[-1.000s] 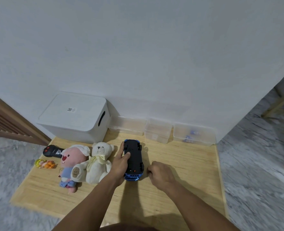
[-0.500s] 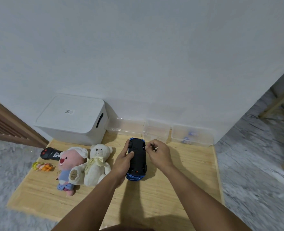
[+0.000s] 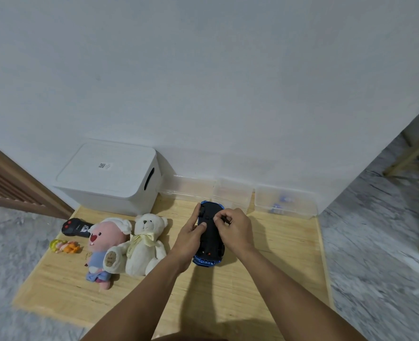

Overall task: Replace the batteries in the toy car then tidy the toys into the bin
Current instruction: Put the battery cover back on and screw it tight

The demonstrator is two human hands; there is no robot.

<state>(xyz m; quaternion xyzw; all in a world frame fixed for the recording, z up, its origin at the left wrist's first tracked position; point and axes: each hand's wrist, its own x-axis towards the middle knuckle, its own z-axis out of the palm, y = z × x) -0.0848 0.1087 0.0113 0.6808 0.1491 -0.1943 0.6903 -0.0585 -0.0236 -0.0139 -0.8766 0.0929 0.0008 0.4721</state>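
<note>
A blue toy car (image 3: pixel 210 236) lies upside down on the wooden board (image 3: pixel 230 306), black underside up. My left hand (image 3: pixel 190 238) grips the car's left side, thumb on the underside. My right hand (image 3: pixel 236 230) is over the car's far half, its fingers pinched on a small dark tool (image 3: pixel 226 219) that touches the underside. The white lidded bin (image 3: pixel 110 179) stands shut at the back left. A pink plush (image 3: pixel 105 241), a white teddy bear (image 3: pixel 145 243), a black remote (image 3: pixel 74 227) and a small orange-yellow toy (image 3: pixel 64 246) lie left of the car.
Three clear plastic boxes (image 3: pixel 187 189) (image 3: pixel 231 193) (image 3: pixel 285 204) line the wall behind the car; the right one holds small blue items. Grey carpet surrounds the board. A wooden slatted panel (image 3: pixel 4 183) is at the left, a wooden frame (image 3: pixel 414 153) at the right.
My right hand rose from the board beside the car, went toward the clear boxes and now sits on the car's underside with a small tool. The left hand kept hold.
</note>
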